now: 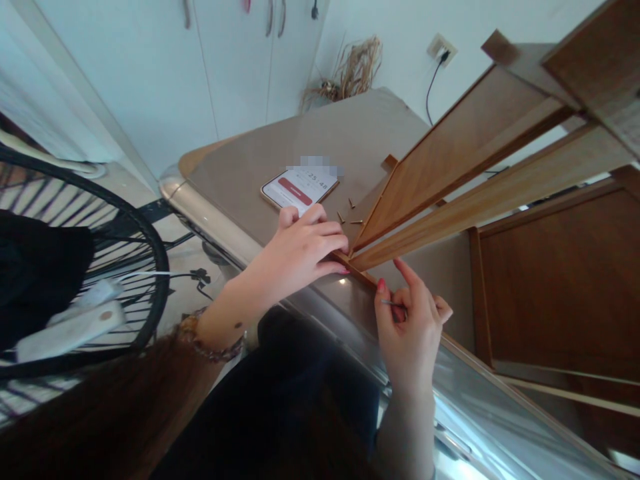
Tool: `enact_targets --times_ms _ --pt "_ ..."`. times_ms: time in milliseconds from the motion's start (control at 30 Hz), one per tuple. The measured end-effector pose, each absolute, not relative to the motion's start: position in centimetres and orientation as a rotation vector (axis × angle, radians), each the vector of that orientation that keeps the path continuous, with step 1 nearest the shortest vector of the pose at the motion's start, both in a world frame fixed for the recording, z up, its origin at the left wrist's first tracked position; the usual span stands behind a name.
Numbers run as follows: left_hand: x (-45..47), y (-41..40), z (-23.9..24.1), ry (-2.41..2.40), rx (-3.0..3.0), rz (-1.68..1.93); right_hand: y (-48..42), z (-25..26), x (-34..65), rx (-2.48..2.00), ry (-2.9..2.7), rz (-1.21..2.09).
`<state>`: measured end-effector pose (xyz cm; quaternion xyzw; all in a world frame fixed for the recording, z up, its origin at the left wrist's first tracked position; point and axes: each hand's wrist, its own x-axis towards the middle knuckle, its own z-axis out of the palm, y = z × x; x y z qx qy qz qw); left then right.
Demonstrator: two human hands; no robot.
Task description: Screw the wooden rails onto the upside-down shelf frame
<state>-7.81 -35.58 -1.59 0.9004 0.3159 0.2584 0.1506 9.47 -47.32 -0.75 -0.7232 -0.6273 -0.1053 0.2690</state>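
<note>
As hands (310, 247) (410, 313) flank the frame's corner (360, 258), the left pinches it.

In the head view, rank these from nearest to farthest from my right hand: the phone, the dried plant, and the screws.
From your right hand:
1. Screws: ahead and to the left, on the table.
2. Phone: farther left on the table.
3. Dried plant: farthest, beyond the table's far edge.
</note>
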Motion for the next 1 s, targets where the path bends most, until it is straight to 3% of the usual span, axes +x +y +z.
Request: enact_targets --times_ms 300,433,633,833,1000 --pt "-9.1 -37.3 -2.1 1.023 2.643 0.935 -50.0 -1.5 6.9 -1.762 -1.611 -0.061" --pt "-9.2 -41.1 -2.1 1.106 2.322 1.165 -50.3 -1.4 5.0 -1.75 -1.541 0.129" --pt "-8.5 -44.2 -1.9 0.993 1.786 0.826 -50.3 -0.8 2.6 -1.778 -1.391 0.669" --pt "-8.7 -42.5 -1.2 0.902 1.407 0.831 -50.4 -0.9 3.1 -1.711 -1.616 0.155" --pt "-7.8 -42.1 -1.0 0.745 1.179 0.723 -50.6 -1.1 4.6 -1.649 -1.747 0.084"
